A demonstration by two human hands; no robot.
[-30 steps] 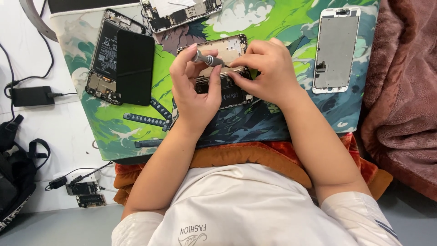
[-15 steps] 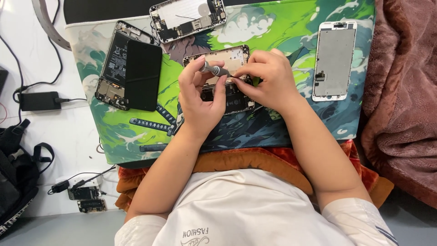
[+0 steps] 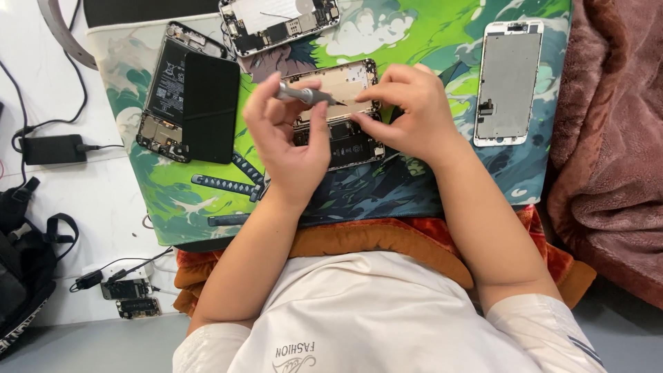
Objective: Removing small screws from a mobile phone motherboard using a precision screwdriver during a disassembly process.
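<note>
cables trail over the white table [image 3: 69, 200] at the far left, one running to a black rectangular power brick [image 3: 52, 148], and a black strapped bag [image 3: 24, 269] lies below it. the printed green mat [image 3: 166, 200] has a smooth, glossy look. near its top left corner lies an opened phone [image 3: 162, 93] with its dark battery exposed, and a flat black slab [image 3: 209, 107] overlaps its right half. another opened phone body [image 3: 276, 21] crosses the mat's top edge. the left hand [image 3: 286, 141] is pinched on a slim grey metal screwdriver [image 3: 304, 94], its tip pointing right onto the opened phone frame [image 3: 342, 114] at the mat's middle. the right hand [image 3: 411, 114] rests its curled fingers on that frame's right edge, pressing down. near the mat's top right corner lies a detached white-rimmed screen panel [image 3: 510, 83], its grey metal back up. a plush maroon blanket [image 3: 611, 138] borders the mat's right edge.
</note>
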